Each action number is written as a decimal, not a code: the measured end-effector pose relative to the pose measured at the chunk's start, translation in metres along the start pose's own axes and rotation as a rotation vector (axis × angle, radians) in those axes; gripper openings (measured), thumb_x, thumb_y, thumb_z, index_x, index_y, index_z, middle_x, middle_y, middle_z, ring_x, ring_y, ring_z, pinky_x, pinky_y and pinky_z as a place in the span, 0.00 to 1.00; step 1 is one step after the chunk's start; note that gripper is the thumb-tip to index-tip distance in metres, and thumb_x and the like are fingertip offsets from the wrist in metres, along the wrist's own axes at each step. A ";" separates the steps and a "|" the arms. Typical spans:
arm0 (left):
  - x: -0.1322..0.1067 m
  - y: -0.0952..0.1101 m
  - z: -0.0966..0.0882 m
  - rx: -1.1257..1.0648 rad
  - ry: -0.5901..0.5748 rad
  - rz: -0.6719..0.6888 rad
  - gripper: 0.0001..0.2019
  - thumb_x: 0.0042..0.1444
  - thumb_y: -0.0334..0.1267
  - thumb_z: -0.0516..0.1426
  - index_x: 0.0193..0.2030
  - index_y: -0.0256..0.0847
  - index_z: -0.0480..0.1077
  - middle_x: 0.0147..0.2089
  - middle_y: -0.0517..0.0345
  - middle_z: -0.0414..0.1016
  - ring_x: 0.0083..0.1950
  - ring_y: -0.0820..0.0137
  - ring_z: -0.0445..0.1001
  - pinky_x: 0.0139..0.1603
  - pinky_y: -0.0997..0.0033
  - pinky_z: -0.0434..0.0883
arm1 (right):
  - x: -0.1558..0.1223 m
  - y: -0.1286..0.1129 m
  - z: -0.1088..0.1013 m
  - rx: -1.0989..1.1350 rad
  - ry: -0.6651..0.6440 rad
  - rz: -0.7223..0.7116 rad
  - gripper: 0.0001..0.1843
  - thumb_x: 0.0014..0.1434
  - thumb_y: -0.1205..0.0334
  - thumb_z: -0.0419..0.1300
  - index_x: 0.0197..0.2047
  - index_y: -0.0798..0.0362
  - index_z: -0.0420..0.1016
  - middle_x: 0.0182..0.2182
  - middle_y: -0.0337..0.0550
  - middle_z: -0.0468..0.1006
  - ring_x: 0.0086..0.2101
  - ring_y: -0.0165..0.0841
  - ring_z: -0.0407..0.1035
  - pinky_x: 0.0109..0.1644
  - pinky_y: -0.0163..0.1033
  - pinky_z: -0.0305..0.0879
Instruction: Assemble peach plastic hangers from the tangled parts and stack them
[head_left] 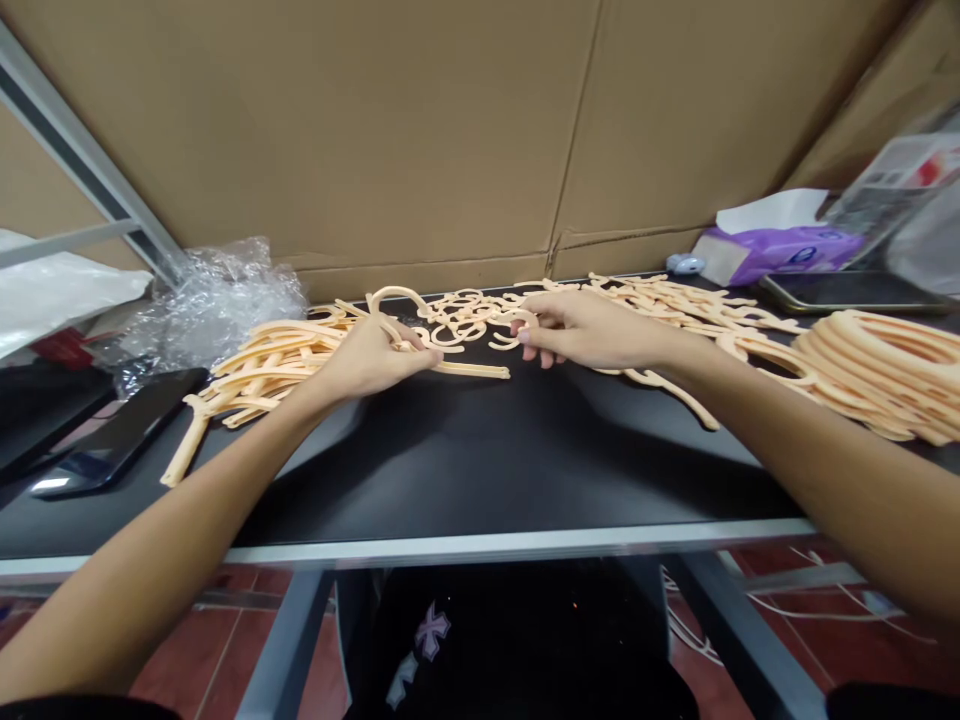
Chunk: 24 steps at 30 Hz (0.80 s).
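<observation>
Dark garment [510,650], red tile floor [180,660], black table [480,470], plastic hangers [270,365], cardboard wall [375,130]

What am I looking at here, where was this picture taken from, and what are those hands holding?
There is no machine here. A camera worn on a person's head looks down at their own bare hands. Peach plastic hangers lie loose on a black table, with a stack at the right. The left hand grips one hanger. The right hand has its fingers on another hanger, though I can't tell if it's gripped. A phone lies on the table at the left.
</observation>
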<state>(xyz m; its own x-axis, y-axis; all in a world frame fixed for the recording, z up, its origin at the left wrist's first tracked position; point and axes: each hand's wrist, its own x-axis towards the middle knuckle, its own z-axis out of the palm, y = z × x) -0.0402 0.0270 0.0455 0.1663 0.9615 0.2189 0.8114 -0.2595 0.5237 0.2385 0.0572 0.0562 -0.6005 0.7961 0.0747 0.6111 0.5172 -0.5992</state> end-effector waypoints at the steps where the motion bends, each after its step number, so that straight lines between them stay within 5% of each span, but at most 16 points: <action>1: 0.000 0.000 0.000 0.002 0.003 -0.001 0.16 0.50 0.51 0.65 0.28 0.38 0.83 0.23 0.59 0.72 0.29 0.71 0.66 0.31 0.69 0.58 | -0.001 0.000 -0.001 -0.032 0.002 -0.002 0.12 0.71 0.55 0.55 0.36 0.51 0.67 0.35 0.45 0.81 0.32 0.33 0.73 0.38 0.38 0.63; 6: 0.001 -0.001 0.001 0.019 -0.007 -0.002 0.16 0.50 0.50 0.65 0.27 0.37 0.82 0.21 0.60 0.68 0.27 0.72 0.62 0.29 0.69 0.56 | -0.001 0.004 -0.006 -0.109 -0.136 -0.010 0.20 0.74 0.50 0.49 0.37 0.52 0.74 0.32 0.43 0.78 0.34 0.33 0.70 0.40 0.38 0.62; 11: 0.001 0.003 -0.002 0.020 -0.048 -0.004 0.16 0.49 0.50 0.64 0.25 0.37 0.81 0.21 0.58 0.70 0.27 0.72 0.62 0.28 0.69 0.55 | 0.003 0.008 -0.004 -0.179 -0.208 -0.038 0.19 0.71 0.55 0.53 0.28 0.52 0.70 0.25 0.39 0.74 0.28 0.30 0.66 0.37 0.38 0.59; 20: 0.005 -0.002 -0.002 0.020 -0.177 0.009 0.21 0.49 0.57 0.62 0.26 0.39 0.82 0.18 0.58 0.68 0.23 0.71 0.59 0.26 0.69 0.55 | 0.006 0.002 -0.002 -0.266 -0.185 0.012 0.18 0.70 0.57 0.54 0.30 0.53 0.73 0.24 0.41 0.76 0.28 0.32 0.68 0.38 0.39 0.58; 24: 0.005 -0.003 -0.001 0.065 -0.131 0.026 0.21 0.47 0.58 0.62 0.26 0.40 0.83 0.21 0.55 0.72 0.25 0.69 0.62 0.27 0.68 0.55 | 0.007 0.001 -0.002 -0.305 -0.169 0.015 0.15 0.70 0.60 0.54 0.31 0.54 0.72 0.24 0.40 0.75 0.29 0.32 0.68 0.38 0.39 0.58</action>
<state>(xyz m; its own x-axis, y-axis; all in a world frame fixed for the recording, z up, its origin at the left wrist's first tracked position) -0.0425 0.0327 0.0460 0.2565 0.9591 0.1200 0.8398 -0.2826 0.4636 0.2353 0.0637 0.0576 -0.6513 0.7545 -0.0809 0.7314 0.5958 -0.3318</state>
